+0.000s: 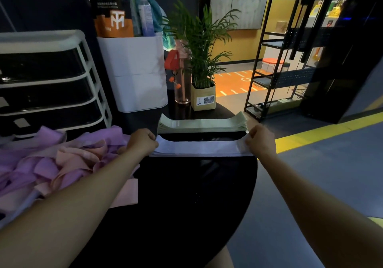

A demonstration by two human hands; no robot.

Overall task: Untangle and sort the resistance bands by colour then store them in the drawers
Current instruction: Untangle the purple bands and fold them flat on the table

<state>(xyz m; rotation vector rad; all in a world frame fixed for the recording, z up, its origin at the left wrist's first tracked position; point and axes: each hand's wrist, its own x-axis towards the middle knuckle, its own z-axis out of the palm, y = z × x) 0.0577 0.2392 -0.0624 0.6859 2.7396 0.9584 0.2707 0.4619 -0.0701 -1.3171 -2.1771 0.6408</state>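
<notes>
A pale lavender-white band (199, 148) lies stretched flat on top of a small stack of like-coloured bands on the round black table (186, 195). My left hand (143, 141) grips its left end and my right hand (260, 141) grips its right end. Just behind it sits a neat stack of pale green bands (202, 125). At the left lies a tangled heap of purple and pink bands (58, 162). The white-framed drawer unit (49, 81) with dark drawers stands at the back left, its drawers shut.
A white bin (136, 75) holding a black-and-orange pouch and a spray bottle stands behind the bands. A clear drink bottle (182, 77) with an orange strap and a potted palm (202, 93) stand at the table's far edge. Black shelving (275, 64) stands beyond on the right.
</notes>
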